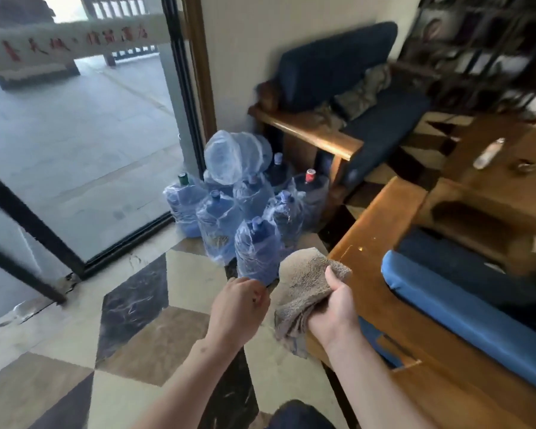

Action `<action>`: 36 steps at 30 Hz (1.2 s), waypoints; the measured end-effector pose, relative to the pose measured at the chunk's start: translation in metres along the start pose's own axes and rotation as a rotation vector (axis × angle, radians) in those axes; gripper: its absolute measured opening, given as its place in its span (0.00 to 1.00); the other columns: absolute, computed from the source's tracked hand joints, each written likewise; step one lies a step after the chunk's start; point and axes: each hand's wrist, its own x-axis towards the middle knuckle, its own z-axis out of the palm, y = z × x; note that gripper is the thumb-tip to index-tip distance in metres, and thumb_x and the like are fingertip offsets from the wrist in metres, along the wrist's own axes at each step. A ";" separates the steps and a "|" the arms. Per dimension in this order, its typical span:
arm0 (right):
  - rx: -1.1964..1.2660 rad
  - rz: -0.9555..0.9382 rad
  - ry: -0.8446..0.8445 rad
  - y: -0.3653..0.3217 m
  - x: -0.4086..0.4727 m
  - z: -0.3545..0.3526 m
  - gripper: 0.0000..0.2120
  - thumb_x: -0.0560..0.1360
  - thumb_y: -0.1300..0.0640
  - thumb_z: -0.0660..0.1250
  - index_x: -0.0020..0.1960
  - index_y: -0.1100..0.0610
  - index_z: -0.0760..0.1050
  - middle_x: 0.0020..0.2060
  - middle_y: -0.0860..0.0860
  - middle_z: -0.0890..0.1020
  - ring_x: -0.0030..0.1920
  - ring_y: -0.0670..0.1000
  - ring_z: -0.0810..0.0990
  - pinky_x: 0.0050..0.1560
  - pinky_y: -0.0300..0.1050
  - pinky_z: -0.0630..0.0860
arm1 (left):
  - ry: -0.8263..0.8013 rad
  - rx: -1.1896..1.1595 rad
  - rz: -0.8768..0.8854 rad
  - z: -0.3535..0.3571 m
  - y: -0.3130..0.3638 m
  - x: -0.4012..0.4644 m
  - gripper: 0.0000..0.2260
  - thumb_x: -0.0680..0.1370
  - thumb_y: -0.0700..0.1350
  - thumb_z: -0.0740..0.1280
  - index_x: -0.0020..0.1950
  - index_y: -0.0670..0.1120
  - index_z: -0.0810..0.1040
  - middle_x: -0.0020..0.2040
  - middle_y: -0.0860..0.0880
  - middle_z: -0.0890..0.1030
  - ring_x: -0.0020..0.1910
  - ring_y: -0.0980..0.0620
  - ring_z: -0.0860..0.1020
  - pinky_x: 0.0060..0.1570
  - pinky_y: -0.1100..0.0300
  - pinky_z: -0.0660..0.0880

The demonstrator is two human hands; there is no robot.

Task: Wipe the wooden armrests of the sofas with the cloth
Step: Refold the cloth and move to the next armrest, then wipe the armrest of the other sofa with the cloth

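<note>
We stand on a checkered tile floor (130, 308) beside water bottles (254, 249). Our left hand (239, 308) is loosely curled, empty. Our right hand (334, 308) grips the grey-brown fuzzy, crumpled cloth (304, 283) at the edge of the near wooden armrest (381, 230).

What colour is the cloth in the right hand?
Beige-tan cloth, in the right hand; seen in the head view.

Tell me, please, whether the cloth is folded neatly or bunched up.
Bunched up: the cloth is crumpled in the right hand, one end bulging above the thumb and the rest hanging below.
</note>
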 end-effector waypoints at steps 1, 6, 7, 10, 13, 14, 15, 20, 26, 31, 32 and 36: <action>0.040 -0.044 0.018 -0.011 0.025 0.009 0.21 0.83 0.46 0.60 0.57 0.62 0.82 0.52 0.63 0.87 0.47 0.61 0.87 0.49 0.59 0.79 | -0.035 0.012 0.047 0.009 -0.003 0.039 0.06 0.77 0.46 0.68 0.46 0.49 0.84 0.44 0.53 0.83 0.45 0.51 0.79 0.43 0.53 0.79; 0.177 -0.139 0.113 -0.045 0.101 0.026 0.18 0.84 0.50 0.60 0.54 0.62 0.82 0.44 0.61 0.88 0.39 0.59 0.89 0.40 0.52 0.82 | -0.119 0.019 0.143 0.029 -0.005 0.146 0.07 0.76 0.42 0.68 0.40 0.45 0.83 0.37 0.50 0.84 0.38 0.48 0.80 0.39 0.53 0.77; 0.201 -0.156 0.123 -0.058 0.123 0.030 0.18 0.84 0.50 0.60 0.53 0.62 0.82 0.43 0.61 0.88 0.39 0.59 0.89 0.39 0.52 0.82 | -0.134 0.014 0.159 0.036 -0.001 0.176 0.07 0.76 0.43 0.68 0.39 0.45 0.83 0.35 0.51 0.82 0.36 0.49 0.78 0.37 0.55 0.75; 0.260 -0.183 0.175 -0.093 0.177 0.047 0.17 0.84 0.50 0.60 0.57 0.62 0.81 0.44 0.61 0.88 0.40 0.59 0.89 0.45 0.56 0.78 | -0.174 0.014 0.218 0.056 0.014 0.255 0.09 0.77 0.43 0.68 0.36 0.47 0.82 0.30 0.54 0.78 0.30 0.53 0.73 0.33 0.59 0.70; 0.298 -0.213 0.214 -0.126 0.222 0.061 0.17 0.84 0.50 0.60 0.60 0.61 0.81 0.50 0.61 0.88 0.51 0.61 0.86 0.51 0.58 0.78 | -0.238 0.034 0.279 0.074 0.031 0.320 0.09 0.77 0.42 0.67 0.37 0.46 0.80 0.31 0.54 0.75 0.31 0.50 0.74 0.33 0.58 0.67; 0.318 -0.225 0.228 -0.139 0.237 0.068 0.17 0.84 0.50 0.60 0.60 0.61 0.81 0.52 0.62 0.87 0.53 0.61 0.84 0.51 0.58 0.78 | -0.266 0.041 0.305 0.084 0.037 0.347 0.09 0.78 0.43 0.66 0.39 0.46 0.80 0.32 0.54 0.76 0.32 0.50 0.75 0.33 0.57 0.66; 0.355 -0.234 0.247 -0.150 0.249 0.073 0.17 0.84 0.50 0.60 0.59 0.61 0.81 0.51 0.62 0.87 0.54 0.61 0.84 0.51 0.58 0.78 | -0.278 0.044 0.324 0.091 0.041 0.369 0.09 0.79 0.43 0.65 0.40 0.46 0.79 0.33 0.54 0.77 0.33 0.51 0.75 0.32 0.57 0.66; 0.491 -0.277 0.361 -0.190 0.291 0.077 0.18 0.84 0.49 0.62 0.58 0.62 0.81 0.51 0.64 0.87 0.51 0.64 0.85 0.49 0.59 0.79 | -0.460 0.033 0.357 0.133 0.063 0.440 0.12 0.82 0.46 0.58 0.39 0.47 0.67 0.32 0.51 0.73 0.32 0.47 0.71 0.33 0.52 0.63; 0.685 -0.370 0.570 -0.239 0.338 0.071 0.18 0.83 0.47 0.63 0.57 0.61 0.80 0.49 0.62 0.88 0.53 0.62 0.84 0.48 0.58 0.78 | -0.671 0.066 0.569 0.199 0.106 0.533 0.15 0.83 0.47 0.60 0.37 0.48 0.70 0.35 0.44 0.80 0.38 0.39 0.79 0.35 0.52 0.67; 0.889 -0.512 0.679 -0.253 0.341 0.054 0.16 0.84 0.48 0.60 0.61 0.57 0.79 0.47 0.60 0.88 0.52 0.61 0.83 0.46 0.58 0.78 | -0.926 0.099 0.710 0.246 0.141 0.571 0.12 0.82 0.44 0.58 0.56 0.44 0.81 0.52 0.45 0.85 0.52 0.42 0.81 0.53 0.49 0.77; 0.923 -0.530 0.694 -0.256 0.340 0.049 0.16 0.85 0.48 0.59 0.61 0.57 0.79 0.46 0.60 0.88 0.52 0.60 0.84 0.45 0.58 0.77 | -0.954 0.102 0.750 0.255 0.149 0.575 0.13 0.81 0.44 0.58 0.55 0.43 0.82 0.53 0.45 0.84 0.53 0.43 0.81 0.54 0.50 0.76; 1.012 -0.591 0.756 -0.269 0.343 0.031 0.18 0.85 0.48 0.59 0.62 0.58 0.79 0.56 0.61 0.85 0.57 0.62 0.82 0.48 0.58 0.76 | -1.030 0.193 0.918 0.286 0.181 0.584 0.12 0.81 0.48 0.62 0.55 0.48 0.85 0.52 0.50 0.84 0.55 0.48 0.80 0.51 0.53 0.74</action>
